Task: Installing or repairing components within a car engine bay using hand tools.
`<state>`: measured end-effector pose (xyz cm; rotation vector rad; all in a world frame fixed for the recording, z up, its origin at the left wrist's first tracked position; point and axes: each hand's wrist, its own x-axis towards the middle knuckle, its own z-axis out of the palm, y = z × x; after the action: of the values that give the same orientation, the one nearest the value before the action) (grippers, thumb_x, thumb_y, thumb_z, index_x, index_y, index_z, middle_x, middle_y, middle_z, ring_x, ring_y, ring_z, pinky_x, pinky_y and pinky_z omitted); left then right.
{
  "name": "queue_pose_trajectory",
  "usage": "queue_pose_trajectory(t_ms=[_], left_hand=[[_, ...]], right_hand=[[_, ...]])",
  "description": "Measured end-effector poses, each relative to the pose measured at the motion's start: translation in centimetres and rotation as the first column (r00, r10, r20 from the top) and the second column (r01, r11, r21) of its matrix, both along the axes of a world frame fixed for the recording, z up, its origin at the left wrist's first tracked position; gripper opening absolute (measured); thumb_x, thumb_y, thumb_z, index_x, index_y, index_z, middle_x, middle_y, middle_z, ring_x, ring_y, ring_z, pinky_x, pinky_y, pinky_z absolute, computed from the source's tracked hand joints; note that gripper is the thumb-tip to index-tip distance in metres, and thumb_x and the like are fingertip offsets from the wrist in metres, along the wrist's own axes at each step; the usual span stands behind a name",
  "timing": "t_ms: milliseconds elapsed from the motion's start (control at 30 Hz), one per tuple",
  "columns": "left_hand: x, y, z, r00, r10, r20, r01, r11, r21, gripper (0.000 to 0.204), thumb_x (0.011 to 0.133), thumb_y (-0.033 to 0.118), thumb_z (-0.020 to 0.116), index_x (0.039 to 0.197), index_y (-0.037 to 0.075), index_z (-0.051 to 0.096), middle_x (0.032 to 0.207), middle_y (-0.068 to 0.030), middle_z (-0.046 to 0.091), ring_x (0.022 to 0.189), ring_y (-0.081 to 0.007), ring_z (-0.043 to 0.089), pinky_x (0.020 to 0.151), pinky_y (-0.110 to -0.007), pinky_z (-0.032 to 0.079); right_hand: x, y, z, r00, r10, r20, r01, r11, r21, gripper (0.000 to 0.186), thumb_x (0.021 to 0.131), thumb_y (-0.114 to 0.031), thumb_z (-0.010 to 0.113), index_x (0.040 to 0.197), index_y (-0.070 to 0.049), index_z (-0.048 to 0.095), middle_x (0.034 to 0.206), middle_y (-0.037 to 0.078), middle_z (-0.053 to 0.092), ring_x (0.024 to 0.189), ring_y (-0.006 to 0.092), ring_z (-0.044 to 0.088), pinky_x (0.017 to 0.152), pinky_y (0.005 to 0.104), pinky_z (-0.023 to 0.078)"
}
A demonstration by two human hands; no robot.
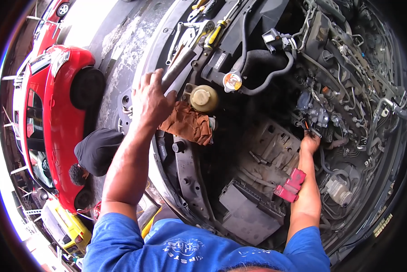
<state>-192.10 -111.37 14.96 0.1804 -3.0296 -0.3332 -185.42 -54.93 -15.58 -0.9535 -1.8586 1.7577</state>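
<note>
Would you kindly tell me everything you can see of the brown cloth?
The brown cloth looks like matte, orange-brown fabric, crumpled and heavily creased. It seems to lie on the dark front crossmember, right beside the yellowish reservoir and near the left hand; whether it touches either is unclear.

A: What's the person wearing?
B: A bright blue shirt [217,238], with a white emblem [185,248] and lettering on the front.
A: And around the emblem?
B: Smaller white print [261,251] to its right. The short left sleeve [113,240] is left of it, the short right sleeve [307,247] far right, both plain blue.
</note>
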Motion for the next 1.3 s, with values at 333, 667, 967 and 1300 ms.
queue_pose_trajectory(t_ms=[333, 667, 967, 1300], left_hand=[[1.8, -4.7, -1.7, 0.996, -0.001, 0.093, -0.008, 0.995, 0.098, 0.045, 0.082, 0.017, 0.065, 0.125, 0.005, 0.054, 0.117, -0.0227, 0.058, 0.108, -0.0402, 0.058, 0.092, -0.044, 0.046], [1.1, -5.8, -0.7, 0.991, -0.079, 0.111, 0.031, 0.923, 0.382, 0.049, 0.085, 0.022, 0.065, 0.129, 0.005, 0.052, 0.117, -0.0216, 0.062, 0.109, -0.0373, 0.059, 0.095, -0.042, 0.046], [2.4, -6.8, 1.0, 0.971, -0.16, 0.178, 0.039, 0.839, 0.542, 0.048, 0.086, 0.02, 0.062, 0.129, 0.002, 0.051, 0.117, -0.0226, 0.059, 0.112, -0.0379, 0.057, 0.097, -0.043, 0.045], [8.0, -9.4, 3.5, 0.965, -0.244, 0.095, 0.126, 0.753, 0.646, 0.054, 0.085, 0.02, 0.062, 0.131, -0.002, 0.047, 0.106, -0.0257, 0.058, 0.099, -0.0425, 0.059, 0.087, -0.047, 0.048]], right_hand=[[-0.1, -3.7, 7.5, 0.89, 0.239, 0.388, -0.26, 0.966, 0.002, 0.01, 0.088, -0.01, 0.069, 0.087, -0.004, 0.061, 0.074, 0.002, 0.06, 0.061, 0.0107, 0.054, 0.056, 0.0265, 0.041], [-4.2, -16.3, 32.8, 0.855, 0.461, 0.236, -0.517, 0.788, 0.333, 0.018, 0.095, -0.018, 0.063, 0.093, -0.002, 0.056, 0.076, 0.004, 0.061, 0.066, 0.0101, 0.06, 0.06, 0.0242, 0.051], [-14.6, -44.2, 30.7, 0.65, 0.758, 0.051, -0.72, 0.636, -0.279, 0.041, 0.098, -0.031, 0.057, 0.123, -0.001, 0.049, 0.106, 0.014, 0.064, 0.094, 0.024, 0.063, 0.085, 0.0372, 0.051], [-18.1, -48.0, 31.4, 0.848, 0.497, -0.182, -0.44, 0.471, -0.764, 0.026, 0.099, -0.03, 0.044, 0.093, -0.007, 0.055, 0.077, 0.01, 0.058, 0.068, 0.0275, 0.058, 0.065, 0.0442, 0.051]])
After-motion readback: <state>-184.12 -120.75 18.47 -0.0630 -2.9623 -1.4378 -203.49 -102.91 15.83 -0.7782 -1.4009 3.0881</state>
